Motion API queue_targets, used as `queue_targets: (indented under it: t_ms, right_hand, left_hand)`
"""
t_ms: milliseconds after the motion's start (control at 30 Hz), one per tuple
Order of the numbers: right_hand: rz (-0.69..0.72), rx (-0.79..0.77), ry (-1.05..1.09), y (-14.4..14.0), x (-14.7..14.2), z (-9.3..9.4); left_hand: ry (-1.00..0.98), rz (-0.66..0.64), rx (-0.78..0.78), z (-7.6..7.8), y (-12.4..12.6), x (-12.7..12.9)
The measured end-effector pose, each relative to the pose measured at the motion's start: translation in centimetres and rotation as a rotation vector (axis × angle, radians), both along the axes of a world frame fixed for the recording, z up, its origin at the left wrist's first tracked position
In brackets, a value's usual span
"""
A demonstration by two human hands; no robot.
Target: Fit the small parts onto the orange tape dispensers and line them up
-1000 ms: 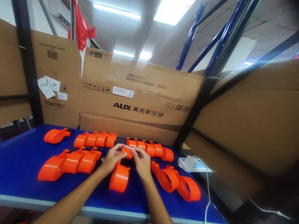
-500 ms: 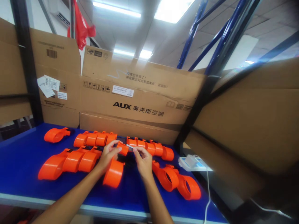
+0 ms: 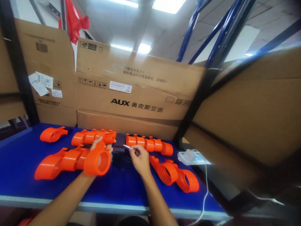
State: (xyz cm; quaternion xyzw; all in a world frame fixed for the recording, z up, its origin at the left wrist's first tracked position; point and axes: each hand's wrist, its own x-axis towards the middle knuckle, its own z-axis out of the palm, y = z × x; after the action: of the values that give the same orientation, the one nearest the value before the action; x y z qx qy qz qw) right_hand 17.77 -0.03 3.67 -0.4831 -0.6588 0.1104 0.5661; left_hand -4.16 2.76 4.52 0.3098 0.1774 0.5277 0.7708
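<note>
Left hand [image 3: 100, 147] grips an orange housing [image 3: 97, 160]; right hand [image 3: 138, 158] pinches a small strip [image 3: 127, 146]; orange housings crowd the blue worktop [image 3: 18, 157].

We count two hands, the left [image 3: 100, 147] and the right [image 3: 138, 157], and one white charger [image 3: 190, 156]. The orange plastic housings [image 3: 143, 143] overlap too closely for us to count.

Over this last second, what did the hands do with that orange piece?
The left hand has lifted the orange piece off the blue table and swung it left, its round opening now facing the camera. The right hand came away from it, keeping a small white strip pinched. The rows of orange pieces and the cardboard boxes stayed put.
</note>
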Motion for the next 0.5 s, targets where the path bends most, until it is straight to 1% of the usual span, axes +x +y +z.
queue_targets:
  t_ms: [33, 100, 200, 333, 433, 500]
  right_hand:
    - [0.027, -0.016, -0.118, -0.2, -0.4, -0.1]
    - [0.082, -0.027, -0.304, -0.6, -1.2, -0.2]
    - [0.12, -0.04, -0.435, -0.6, -2.4, 0.0]
    - [0.147, -0.071, -0.457, 0.1, -3.2, 0.2]
    - [0.21, -0.095, -0.404, 0.6, -3.2, 0.1]
    - [0.186, -0.094, -0.337, 0.8, -2.9, -0.1]
  left_hand:
    - [-0.033, -0.006, 0.008, -0.1, -0.1, -0.2]
    - [-0.104, 0.027, 0.04, -0.4, -0.3, -0.3]
    - [-0.159, 0.084, 0.06, -0.6, -0.5, -0.1]
    - [-0.135, 0.08, 0.002, -0.1, -0.7, 0.2]
    - [-0.106, 0.025, -0.015, 0.3, -0.9, 0.3]
    - [-0.065, -0.002, -0.001, 0.5, -0.8, 0.6]
